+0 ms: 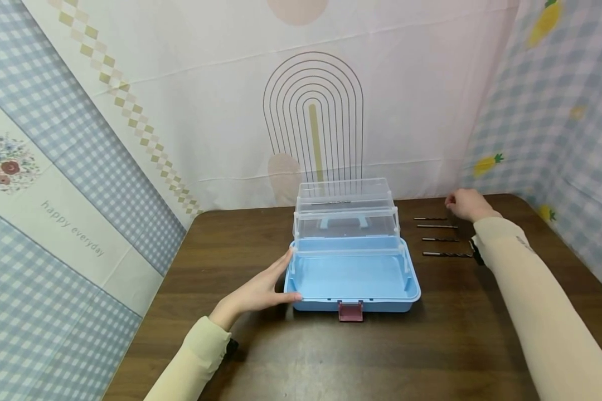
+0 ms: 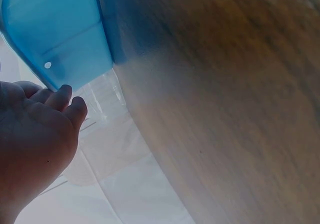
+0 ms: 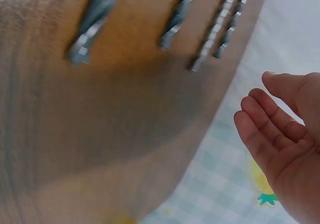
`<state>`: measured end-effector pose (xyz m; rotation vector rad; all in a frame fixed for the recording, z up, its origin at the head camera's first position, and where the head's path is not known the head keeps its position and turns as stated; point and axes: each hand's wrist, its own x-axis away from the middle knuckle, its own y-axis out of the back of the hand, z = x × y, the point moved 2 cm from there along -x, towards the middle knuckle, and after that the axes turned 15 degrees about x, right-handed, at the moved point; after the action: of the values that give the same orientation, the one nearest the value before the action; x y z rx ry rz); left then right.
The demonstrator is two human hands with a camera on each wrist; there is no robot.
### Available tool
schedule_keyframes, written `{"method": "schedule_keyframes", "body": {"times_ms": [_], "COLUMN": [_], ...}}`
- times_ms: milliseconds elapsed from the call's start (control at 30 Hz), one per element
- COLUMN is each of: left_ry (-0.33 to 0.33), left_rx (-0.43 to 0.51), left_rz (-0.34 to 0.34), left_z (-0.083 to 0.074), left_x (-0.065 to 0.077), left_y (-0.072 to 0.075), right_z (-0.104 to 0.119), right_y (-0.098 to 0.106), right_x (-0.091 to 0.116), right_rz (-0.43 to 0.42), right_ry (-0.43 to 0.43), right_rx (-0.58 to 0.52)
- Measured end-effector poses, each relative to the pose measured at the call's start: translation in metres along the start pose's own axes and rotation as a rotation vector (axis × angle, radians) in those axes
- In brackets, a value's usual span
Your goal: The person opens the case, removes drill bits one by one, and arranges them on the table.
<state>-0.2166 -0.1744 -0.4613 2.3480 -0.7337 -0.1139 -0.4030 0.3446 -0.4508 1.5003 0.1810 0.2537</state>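
A light blue box (image 1: 351,278) stands on the table, its clear tiered trays (image 1: 346,188) raised at the back. My left hand (image 1: 258,291) rests against the box's left side, its fingers straight and the thumb at the front rim. To the right of the box lie several drill bits (image 1: 447,254) in spaced rows. Beyond their far right end is my right hand (image 1: 467,204), fingers loosely bent; in the right wrist view the hand (image 3: 290,134) holds nothing. A thin dark bit (image 1: 338,202) shows in the upper tray.
The wooden table (image 1: 301,356) runs back to a white patterned cloth (image 1: 221,111). Checked cloth (image 1: 582,128) hangs along the right side. A pinkish latch (image 1: 350,312) hangs down at the front of the box.
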Motion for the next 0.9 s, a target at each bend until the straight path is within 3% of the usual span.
{"method": "schedule_keyframes", "body": {"times_ms": [333, 633, 900], "left_ry": [-0.008, -0.006, 0.001], "left_rx": [0.012, 0.024, 0.024], "left_rz": [-0.009, -0.010, -0.007], "left_z": [-0.001, -0.001, -0.002], "left_x": [0.001, 0.001, 0.000], "left_y": [0.001, 0.001, -0.001], "right_z": [0.012, 0.050, 0.086], "right_y": [0.035, 0.074, 0.089], "right_x": [-0.008, -0.017, -0.024], "right_rz": [-0.072, -0.144, -0.141], "right_ry": [0.038, 0.098, 0.150], "right_rx": [-0.027, -0.033, -0.099]}}
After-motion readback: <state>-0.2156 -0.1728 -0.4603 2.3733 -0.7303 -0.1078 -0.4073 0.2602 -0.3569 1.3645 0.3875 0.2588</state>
